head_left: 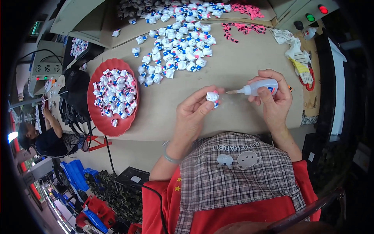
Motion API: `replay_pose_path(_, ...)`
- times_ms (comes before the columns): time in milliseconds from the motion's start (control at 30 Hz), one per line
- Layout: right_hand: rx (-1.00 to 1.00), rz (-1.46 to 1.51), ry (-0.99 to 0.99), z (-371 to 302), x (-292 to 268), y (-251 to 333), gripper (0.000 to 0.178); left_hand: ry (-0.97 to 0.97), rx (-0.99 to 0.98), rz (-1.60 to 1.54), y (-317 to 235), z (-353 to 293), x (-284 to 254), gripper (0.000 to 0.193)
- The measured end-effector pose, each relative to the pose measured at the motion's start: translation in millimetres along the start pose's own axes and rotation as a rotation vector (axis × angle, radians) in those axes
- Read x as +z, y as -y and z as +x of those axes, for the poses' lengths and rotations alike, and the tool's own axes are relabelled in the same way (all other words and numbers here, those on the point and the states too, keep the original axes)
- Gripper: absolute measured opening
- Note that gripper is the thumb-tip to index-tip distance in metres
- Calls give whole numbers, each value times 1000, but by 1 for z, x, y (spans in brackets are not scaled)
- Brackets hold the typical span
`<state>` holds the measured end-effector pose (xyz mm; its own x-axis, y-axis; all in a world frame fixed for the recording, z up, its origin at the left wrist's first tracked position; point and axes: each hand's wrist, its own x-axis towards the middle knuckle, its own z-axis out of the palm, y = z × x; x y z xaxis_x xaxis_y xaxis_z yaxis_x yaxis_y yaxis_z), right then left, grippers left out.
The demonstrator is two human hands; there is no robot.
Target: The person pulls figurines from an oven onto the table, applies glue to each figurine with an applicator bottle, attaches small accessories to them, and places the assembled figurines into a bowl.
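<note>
Between the thumb and fingers of my left hand (pixel 191 113) is a small white cat-like figurine (pixel 212 96) with blue on its lower part. My right hand (pixel 276 102) grips a translucent squeeze bottle (pixel 263 86), tilted nearly flat. Its thin nozzle points left at the figurine, with a small gap between them. Beyond my hands lies a loose pile of similar white and blue figurines (pixel 177 50). Small pink glasses-shaped pieces (pixel 244 28) are scattered at the far right of the pile.
To the left stands a red scalloped bowl (pixel 95 91) heaped with figurines, some bearing pink pieces. White and yellow gloves (pixel 298 58) and red-handled scissors (pixel 310 80) lie at the right edge. A control panel with lit buttons (pixel 310 17) is at the far right. Another person (pixel 48 134) sits far left.
</note>
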<state>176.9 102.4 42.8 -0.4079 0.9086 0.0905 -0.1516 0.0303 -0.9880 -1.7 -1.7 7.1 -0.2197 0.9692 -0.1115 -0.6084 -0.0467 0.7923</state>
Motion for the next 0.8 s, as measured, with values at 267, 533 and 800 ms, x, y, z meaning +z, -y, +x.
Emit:
replay_pose_path(267,-270,-277,59,-8,-2,1,33,-14,26,57,3,1,5,34)
replay_pose_path(533,-347,-409,68,-9,0,0,34,-22,27,96,4,0,4,35)
replay_pose_path(800,-401,-509,86,-7,0,0,34,-29,21,101,5,1,1,35)
